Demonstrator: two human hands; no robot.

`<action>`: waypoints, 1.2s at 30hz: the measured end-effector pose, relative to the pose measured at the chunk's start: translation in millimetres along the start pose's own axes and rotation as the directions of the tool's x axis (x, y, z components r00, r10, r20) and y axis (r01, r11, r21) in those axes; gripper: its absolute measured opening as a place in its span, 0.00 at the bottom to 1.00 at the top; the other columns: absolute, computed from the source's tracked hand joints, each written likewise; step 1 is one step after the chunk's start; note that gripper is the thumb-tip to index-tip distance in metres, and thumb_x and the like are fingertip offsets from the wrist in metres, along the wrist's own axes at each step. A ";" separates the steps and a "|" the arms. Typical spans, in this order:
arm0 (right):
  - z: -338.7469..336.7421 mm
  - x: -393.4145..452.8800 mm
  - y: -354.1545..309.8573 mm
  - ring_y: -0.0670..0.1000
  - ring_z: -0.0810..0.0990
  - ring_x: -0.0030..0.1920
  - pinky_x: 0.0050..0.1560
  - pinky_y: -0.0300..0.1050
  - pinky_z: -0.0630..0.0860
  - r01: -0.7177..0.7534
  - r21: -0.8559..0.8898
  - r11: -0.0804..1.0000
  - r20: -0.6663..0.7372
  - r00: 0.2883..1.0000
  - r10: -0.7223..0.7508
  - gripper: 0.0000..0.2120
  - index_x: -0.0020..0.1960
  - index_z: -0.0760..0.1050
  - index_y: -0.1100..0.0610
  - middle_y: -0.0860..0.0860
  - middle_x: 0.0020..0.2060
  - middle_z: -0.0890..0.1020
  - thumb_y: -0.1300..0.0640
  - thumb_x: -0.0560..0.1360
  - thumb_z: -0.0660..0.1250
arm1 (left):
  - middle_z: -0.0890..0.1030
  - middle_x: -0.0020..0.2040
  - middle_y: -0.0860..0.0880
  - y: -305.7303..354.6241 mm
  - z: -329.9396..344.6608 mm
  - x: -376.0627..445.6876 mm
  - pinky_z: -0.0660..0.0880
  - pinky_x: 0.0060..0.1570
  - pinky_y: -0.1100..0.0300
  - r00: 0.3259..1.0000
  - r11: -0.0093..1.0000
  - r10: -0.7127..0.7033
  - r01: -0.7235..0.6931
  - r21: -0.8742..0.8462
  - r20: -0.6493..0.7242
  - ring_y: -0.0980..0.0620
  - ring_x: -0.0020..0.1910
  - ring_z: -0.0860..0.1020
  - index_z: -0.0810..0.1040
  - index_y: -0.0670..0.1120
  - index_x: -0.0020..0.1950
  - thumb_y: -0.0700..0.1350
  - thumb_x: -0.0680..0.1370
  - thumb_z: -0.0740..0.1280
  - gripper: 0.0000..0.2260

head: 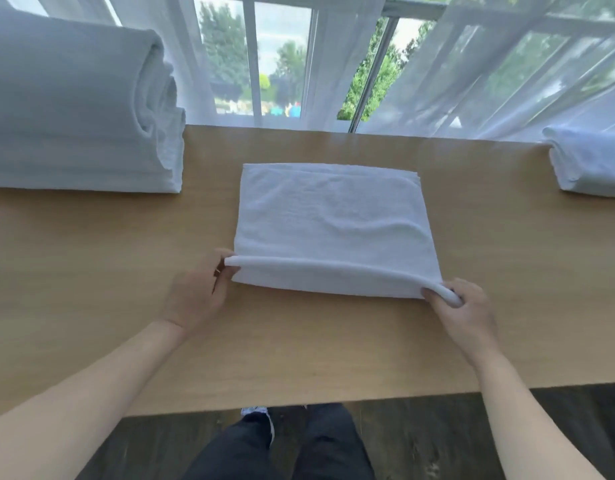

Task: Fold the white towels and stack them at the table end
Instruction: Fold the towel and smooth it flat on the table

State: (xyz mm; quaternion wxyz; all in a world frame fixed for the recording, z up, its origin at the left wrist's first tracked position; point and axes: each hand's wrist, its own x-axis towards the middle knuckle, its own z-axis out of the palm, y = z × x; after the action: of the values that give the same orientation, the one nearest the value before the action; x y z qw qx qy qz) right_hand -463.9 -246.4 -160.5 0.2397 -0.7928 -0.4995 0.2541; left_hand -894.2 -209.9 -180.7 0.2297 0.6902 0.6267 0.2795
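Two hands are working one white terry towel (334,216) that's lying partly folded in the middle of the light wooden table (91,271). The left hand (198,289) is pinching the near left corner of the rolled-over near edge, thumb on top and fingers curled under, over at about 8 o'clock from the towel's centre. The right hand (462,306) is gripping the near right corner at about 4 o'clock, fingers wrapped tight around the doubled edge, which is bulging out of the fist a bit. The near edge is sitting slightly lifted off the table between the two grips, while the far part of the towel is lying flat.

At 10 o'clock there's a tall stack of folded white towels (74,116) sitting at the left end of the table, and at 2 o'clock a smaller white folded bundle (590,161) is sitting at the right end. Sheer white curtains (472,64) are hanging behind everything at 12.

My read: this is mid-fold, with the near edge being taken up to carry toward 12 o'clock. The next move probably needs both corners travelling together so the edges line up with the far hem, then a smoothing pass over that ripple on the right side. Can't tell which end is the stacking one, though the big pile at 10 looks likely.
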 end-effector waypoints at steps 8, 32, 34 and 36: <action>-33.5 110.8 -56.6 0.46 0.84 0.46 0.43 0.35 0.78 -0.070 0.573 0.817 0.085 0.996 0.027 0.08 0.51 0.85 0.54 0.48 0.47 0.87 0.50 0.75 0.74 | 0.75 0.44 0.61 36.1 10.6 106.8 0.66 0.39 0.75 0.951 0.953 -0.218 0.159 -0.258 -0.219 0.70 0.43 0.73 0.72 0.52 0.55 0.51 0.84 0.57 0.07; 126.0 167.0 -112.4 0.53 0.51 0.81 0.79 0.53 0.41 0.591 -0.297 0.750 0.356 0.797 -0.487 0.26 0.81 0.57 0.51 0.50 0.81 0.53 0.50 0.84 0.53 | 0.56 0.81 0.51 99.9 160.1 172.2 0.50 0.79 0.46 0.977 0.925 0.012 -0.092 0.370 0.212 0.47 0.81 0.56 0.58 0.50 0.80 0.53 0.83 0.48 0.25; 120.2 183.0 -98.6 0.51 0.42 0.81 0.78 0.52 0.35 0.551 -0.385 0.740 0.388 0.824 -0.413 0.28 0.82 0.47 0.44 0.47 0.81 0.46 0.42 0.83 0.47 | 0.46 0.82 0.55 75.2 147.6 176.3 0.38 0.79 0.52 0.964 0.893 -0.063 -0.060 0.447 0.257 0.52 0.81 0.45 0.49 0.56 0.82 0.59 0.82 0.42 0.27; 105.8 200.8 -81.1 0.50 0.39 0.80 0.78 0.54 0.34 0.432 -0.500 0.750 0.341 0.895 -0.288 0.30 0.81 0.41 0.42 0.47 0.82 0.43 0.37 0.81 0.40 | 0.42 0.82 0.56 43.5 122.7 181.8 0.32 0.76 0.55 0.960 0.846 -0.185 0.047 0.531 0.210 0.54 0.80 0.38 0.45 0.59 0.82 0.62 0.81 0.39 0.28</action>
State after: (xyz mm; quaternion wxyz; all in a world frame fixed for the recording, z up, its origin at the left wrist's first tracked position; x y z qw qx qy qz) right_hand -511.6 -18.2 -221.9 -0.0232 -0.6782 -0.7214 0.1383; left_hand -768.9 -30.0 -224.5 0.1289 0.7169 0.6851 -0.0052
